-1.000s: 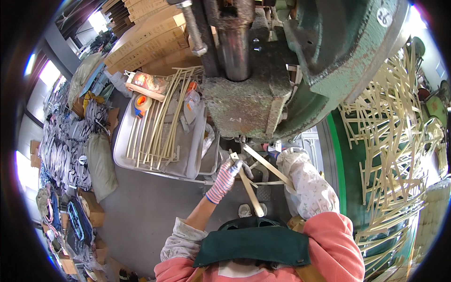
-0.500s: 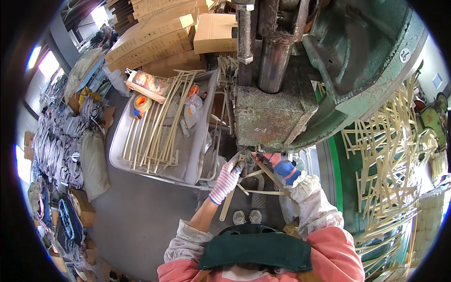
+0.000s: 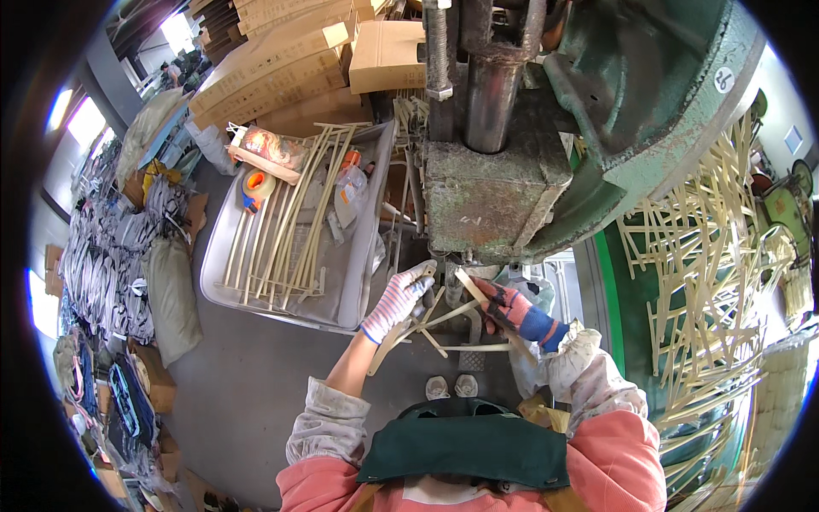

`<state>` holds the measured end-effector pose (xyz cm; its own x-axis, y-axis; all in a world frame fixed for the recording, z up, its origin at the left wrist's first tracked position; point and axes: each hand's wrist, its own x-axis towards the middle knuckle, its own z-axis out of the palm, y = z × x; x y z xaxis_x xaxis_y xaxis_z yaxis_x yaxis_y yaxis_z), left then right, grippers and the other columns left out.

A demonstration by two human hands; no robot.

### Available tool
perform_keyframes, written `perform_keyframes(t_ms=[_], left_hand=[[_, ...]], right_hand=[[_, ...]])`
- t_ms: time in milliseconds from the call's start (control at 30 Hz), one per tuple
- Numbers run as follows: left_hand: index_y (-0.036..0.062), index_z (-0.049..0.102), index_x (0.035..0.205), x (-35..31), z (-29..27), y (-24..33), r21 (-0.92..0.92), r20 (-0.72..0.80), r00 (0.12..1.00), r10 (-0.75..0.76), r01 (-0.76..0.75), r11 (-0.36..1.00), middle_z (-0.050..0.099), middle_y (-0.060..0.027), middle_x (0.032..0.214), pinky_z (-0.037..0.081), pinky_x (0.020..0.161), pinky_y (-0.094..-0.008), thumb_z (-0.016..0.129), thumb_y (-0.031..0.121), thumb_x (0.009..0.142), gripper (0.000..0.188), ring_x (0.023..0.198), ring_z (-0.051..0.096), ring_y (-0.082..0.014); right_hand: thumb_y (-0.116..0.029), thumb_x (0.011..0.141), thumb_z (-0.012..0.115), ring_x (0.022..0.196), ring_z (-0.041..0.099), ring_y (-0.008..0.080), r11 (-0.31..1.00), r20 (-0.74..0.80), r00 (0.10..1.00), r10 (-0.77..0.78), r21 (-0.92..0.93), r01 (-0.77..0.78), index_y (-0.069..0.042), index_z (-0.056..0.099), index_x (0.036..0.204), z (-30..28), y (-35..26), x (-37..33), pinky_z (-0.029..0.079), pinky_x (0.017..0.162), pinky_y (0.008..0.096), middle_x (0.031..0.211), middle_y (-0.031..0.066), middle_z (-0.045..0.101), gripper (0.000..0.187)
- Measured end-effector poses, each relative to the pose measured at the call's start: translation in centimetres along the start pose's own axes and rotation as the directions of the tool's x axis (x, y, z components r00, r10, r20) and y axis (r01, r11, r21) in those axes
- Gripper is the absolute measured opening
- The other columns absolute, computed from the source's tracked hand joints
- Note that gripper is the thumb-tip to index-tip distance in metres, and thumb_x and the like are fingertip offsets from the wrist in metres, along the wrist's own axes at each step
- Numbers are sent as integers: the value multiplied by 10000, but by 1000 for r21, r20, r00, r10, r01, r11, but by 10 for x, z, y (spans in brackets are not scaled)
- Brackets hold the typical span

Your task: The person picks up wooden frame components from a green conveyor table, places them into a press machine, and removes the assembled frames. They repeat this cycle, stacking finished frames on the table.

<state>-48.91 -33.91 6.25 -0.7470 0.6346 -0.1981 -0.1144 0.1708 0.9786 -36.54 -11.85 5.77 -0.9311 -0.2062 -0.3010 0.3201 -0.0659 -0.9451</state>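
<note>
My left hand, in a pink-and-white striped glove, is closed around a flat pale strip that slants down toward me. Across from it, my right hand in a pink and blue glove grips another flat strip, its upper end sticking out past the fingers. Thinner pale strips cross between the two hands; whether they are joined is hard to make out. Both hands are just below and in front of the worn block of a green press.
A grey bin on the left holds long strips, a tape roll and a printed pouch. Cardboard boxes are stacked behind it. Many pale strips lie heaped on the right. A foot pedal sits by my shoes.
My left hand has moved left, and my right hand has come down toward me from under the press block. The strips they grip now stand farther apart at their upper ends.
</note>
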Motion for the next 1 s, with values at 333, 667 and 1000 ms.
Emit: perform_keyframes(t_ms=[333,667,1000], left_hand=[[45,568,1078,-7,20,34,-123,77,993,-88,97,988,587,-13,676,352,419,-179,503,113,932,174,462,437,-42],[77,543,1005,-3,37,29,-390,145,988,53,8,921,568,-8,661,346,420,-185,483,108,943,92,491,444,-48],[56,561,952,-1,45,23,-413,95,995,7,33,910,579,-29,655,346,415,-171,507,136,931,98,469,436,-41]], right_hand=[[-199,944,494,574,408,22,997,146,988,56,44,-63,-61,305,1413,-24,-24,4,363,500,177,1080,1,613,525],[-49,920,453,538,438,29,986,-160,984,-84,128,105,-149,288,1432,19,16,6,351,466,181,1041,-20,596,547],[101,855,347,567,393,25,985,-274,952,-137,63,160,-161,276,1436,33,12,6,330,473,177,1196,7,557,641]])
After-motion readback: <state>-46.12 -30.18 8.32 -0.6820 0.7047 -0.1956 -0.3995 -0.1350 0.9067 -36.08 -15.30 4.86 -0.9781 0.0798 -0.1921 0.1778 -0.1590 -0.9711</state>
